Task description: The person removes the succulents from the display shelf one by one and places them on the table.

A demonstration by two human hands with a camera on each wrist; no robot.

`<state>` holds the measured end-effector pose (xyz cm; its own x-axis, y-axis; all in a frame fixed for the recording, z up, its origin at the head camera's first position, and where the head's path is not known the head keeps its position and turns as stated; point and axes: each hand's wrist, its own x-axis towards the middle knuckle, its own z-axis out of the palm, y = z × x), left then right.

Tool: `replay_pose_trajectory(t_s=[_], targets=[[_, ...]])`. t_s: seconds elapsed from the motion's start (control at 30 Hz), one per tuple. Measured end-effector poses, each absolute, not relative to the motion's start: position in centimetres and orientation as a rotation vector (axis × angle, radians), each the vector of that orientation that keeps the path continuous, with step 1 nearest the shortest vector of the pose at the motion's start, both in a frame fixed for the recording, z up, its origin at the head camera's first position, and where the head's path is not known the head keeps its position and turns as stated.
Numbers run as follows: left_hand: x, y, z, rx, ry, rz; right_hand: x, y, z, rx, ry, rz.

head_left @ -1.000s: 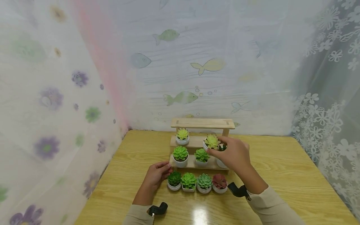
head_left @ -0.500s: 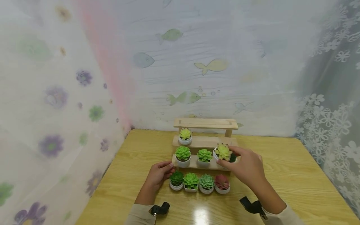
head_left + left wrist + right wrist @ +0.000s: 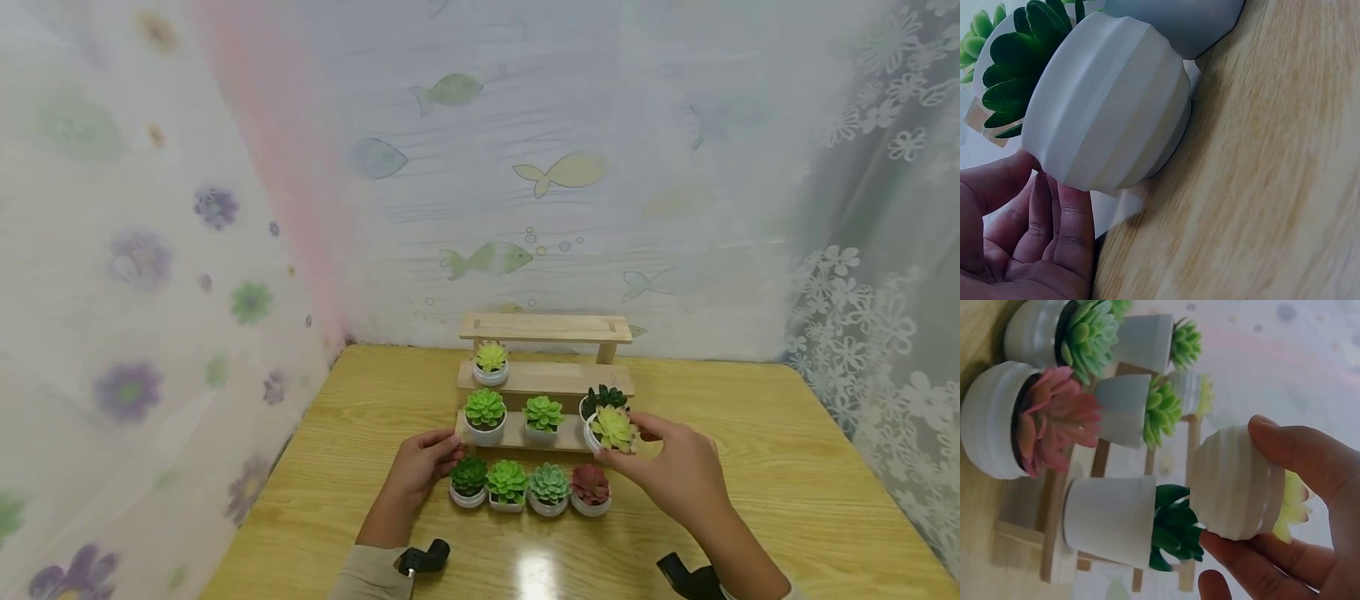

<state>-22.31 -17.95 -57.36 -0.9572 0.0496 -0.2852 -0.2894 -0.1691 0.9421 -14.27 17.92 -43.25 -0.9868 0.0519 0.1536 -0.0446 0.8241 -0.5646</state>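
Note:
My right hand [image 3: 675, 467] pinches a white ribbed pot with a yellow-green succulent [image 3: 612, 429] by its sides. In the head view it overlaps the front of a dark green succulent [image 3: 604, 400] on the lower shelf; in the right wrist view the held pot [image 3: 1235, 484] is apart from the shelf. My left hand [image 3: 423, 467] holds the left end of the wooden tiered plant stand [image 3: 547, 379] between thumb and fingers. Beside it, a dark green succulent in a ribbed pot [image 3: 1110, 106] hides part of that grip in the left wrist view.
Two bright green succulents, one left [image 3: 485, 408] and one middle [image 3: 542, 414], stand on the lower shelf. A yellow-green one [image 3: 491, 358] is on the middle tier. On the table [image 3: 750, 467], a front row includes a red succulent [image 3: 591, 486] at its right end.
My right hand has carried the yellow-green succulent from the middle tier forward, down and to the right, uncovering the dark green one behind. The left hand stays at the stand's end.

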Motion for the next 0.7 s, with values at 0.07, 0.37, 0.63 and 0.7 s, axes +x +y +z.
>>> replay_pose_trajectory(t_s=[0.07, 0.37, 0.63, 0.7], targets=[[-22.3, -18.0, -57.3, -0.278, 1.867, 2.228, -14.2, 18.0, -43.5, -0.014, -2.853, 0.900], [-22.1, -17.8, -57.1, -0.287, 1.863, 2.232, -13.7, 19.4, -45.4, -0.095, -2.922, 1.028], [-22.1, -17.8, -57.1, -0.285, 1.863, 2.245, -13.5, 20.2, -47.1, -0.190, -2.955, 1.035], [-22.1, -17.8, -57.1, -0.293, 1.865, 2.245, -13.6, 20.3, -47.6, -0.197, -2.955, 1.046]])
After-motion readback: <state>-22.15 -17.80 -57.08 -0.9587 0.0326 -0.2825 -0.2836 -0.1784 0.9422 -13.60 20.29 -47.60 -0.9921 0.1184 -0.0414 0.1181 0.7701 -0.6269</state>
